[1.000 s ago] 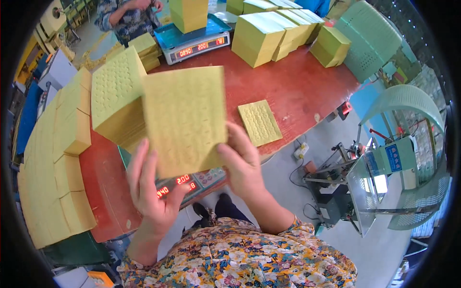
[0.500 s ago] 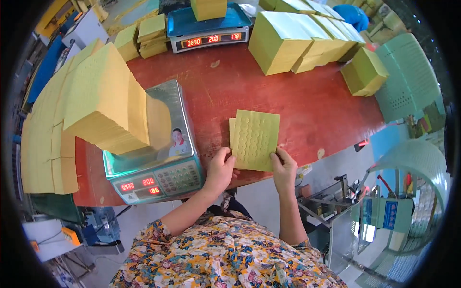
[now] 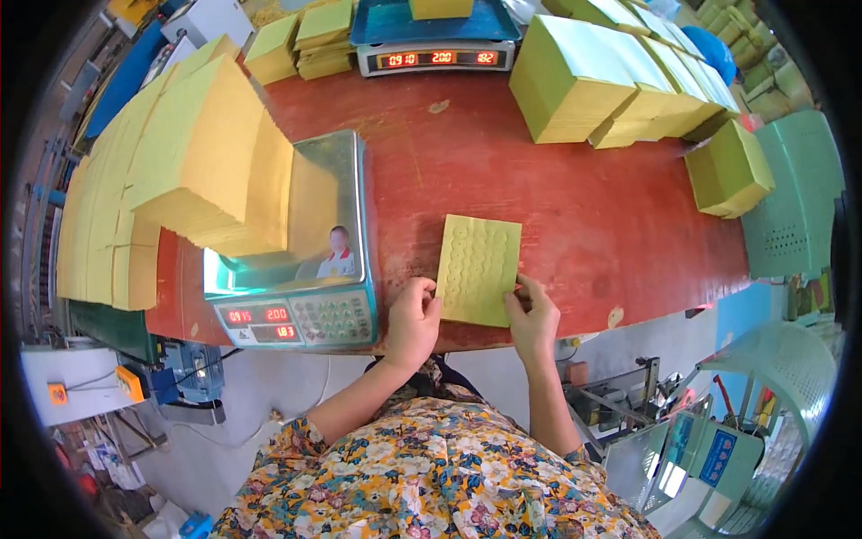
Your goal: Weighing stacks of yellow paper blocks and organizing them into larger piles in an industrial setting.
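Note:
Between my two hands, over the table's near edge, are thin yellow paper sheets (image 3: 479, 271) with rows of round stamped marks on the top one. My left hand (image 3: 413, 316) is closed on their lower left edge, thumb against the side. Opposite it, my right hand (image 3: 532, 314) pinches the lower right edge. How many sheets lie together I cannot tell. Just left of my left hand stands a teal-edged weighing scale (image 3: 334, 314) with lit red digits. On its pan rests a tall block of yellow paper (image 3: 202, 166).
Beyond the scale, more paper stacks (image 3: 99, 229) line the left side of the red table (image 3: 539, 193). A second scale (image 3: 437, 58) at the back bears another paper block. Several stacks (image 3: 575, 85) fill the back right, beside a green perforated panel (image 3: 790, 193).
The sheets, offset before with one jutting out at the left, now lie nearly even. The view has shifted, so the table's things appear further right. Both scales' lit digits differ.

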Motion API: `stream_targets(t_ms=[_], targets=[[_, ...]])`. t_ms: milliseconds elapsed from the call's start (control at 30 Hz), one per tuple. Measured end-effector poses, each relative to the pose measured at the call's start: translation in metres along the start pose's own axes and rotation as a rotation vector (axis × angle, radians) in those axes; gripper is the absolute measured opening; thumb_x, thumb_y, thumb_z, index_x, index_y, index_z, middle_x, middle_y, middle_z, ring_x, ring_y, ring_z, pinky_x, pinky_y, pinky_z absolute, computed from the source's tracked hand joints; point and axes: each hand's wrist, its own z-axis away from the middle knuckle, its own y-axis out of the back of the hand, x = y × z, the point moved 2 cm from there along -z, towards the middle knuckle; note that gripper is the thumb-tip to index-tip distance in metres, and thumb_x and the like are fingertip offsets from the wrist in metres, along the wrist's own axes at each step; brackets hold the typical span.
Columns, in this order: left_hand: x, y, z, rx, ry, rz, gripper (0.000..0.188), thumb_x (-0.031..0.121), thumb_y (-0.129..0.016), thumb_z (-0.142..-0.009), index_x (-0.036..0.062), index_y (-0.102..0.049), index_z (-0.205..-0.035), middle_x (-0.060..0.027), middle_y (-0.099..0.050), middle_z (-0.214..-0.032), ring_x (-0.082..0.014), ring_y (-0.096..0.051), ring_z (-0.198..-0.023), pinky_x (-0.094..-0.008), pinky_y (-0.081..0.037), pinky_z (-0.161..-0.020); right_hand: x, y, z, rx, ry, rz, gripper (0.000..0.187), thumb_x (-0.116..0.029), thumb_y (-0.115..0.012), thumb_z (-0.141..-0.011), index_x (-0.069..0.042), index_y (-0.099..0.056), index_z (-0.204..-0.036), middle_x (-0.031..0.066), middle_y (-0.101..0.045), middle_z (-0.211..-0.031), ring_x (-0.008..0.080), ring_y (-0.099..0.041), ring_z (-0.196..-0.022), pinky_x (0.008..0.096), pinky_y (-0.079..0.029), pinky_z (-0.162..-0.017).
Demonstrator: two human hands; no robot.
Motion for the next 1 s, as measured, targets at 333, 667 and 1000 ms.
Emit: stream_targets(t_ms=[333,667,1000], targets=[[0.011,0.001,0.000,0.068,-0.154,-0.055,0.018,0.001,-0.062,-0.086,0.0013,-0.058,-0.103,-0.0192,-0.062,-0.092,-0.0377,-0.062,-0.086,-0.0459,-0.049,-0.075,0.008,-0.003,0.005,0.028,0.150,0.095,0.043,0.002,-0.072,-0.079,-0.001,-0.063,-0.121,0.0079,-0.061,-0.084,0.0145,-0.058,-0.068,0.0295,-0.050,-0.063],[0.014,0.001,0.013,0.195,-0.145,-0.072,0.020,0.000,-0.062,-0.084,0.0032,-0.057,-0.104,-0.0170,-0.062,-0.099,-0.0387,-0.061,-0.092,-0.0468,-0.050,-0.075,-0.008,-0.004,0.015,0.037,0.334,0.257,0.050,0.005,-0.069,-0.078,-0.001,-0.060,-0.126,0.0080,-0.053,-0.085,0.0162,-0.054,-0.069,0.0299,-0.047,-0.060],[0.009,-0.002,0.015,0.186,-0.198,-0.088,0.012,0.002,-0.060,-0.086,0.0035,-0.053,-0.095,-0.0166,-0.059,-0.093,-0.0407,-0.059,-0.086,-0.0494,-0.049,-0.071,0.004,-0.004,0.011,0.013,0.363,0.251,0.040,0.002,-0.068,-0.079,-0.001,-0.067,-0.118,0.0067,-0.057,-0.082,0.0149,-0.054,-0.070,0.0293,-0.047,-0.064]])
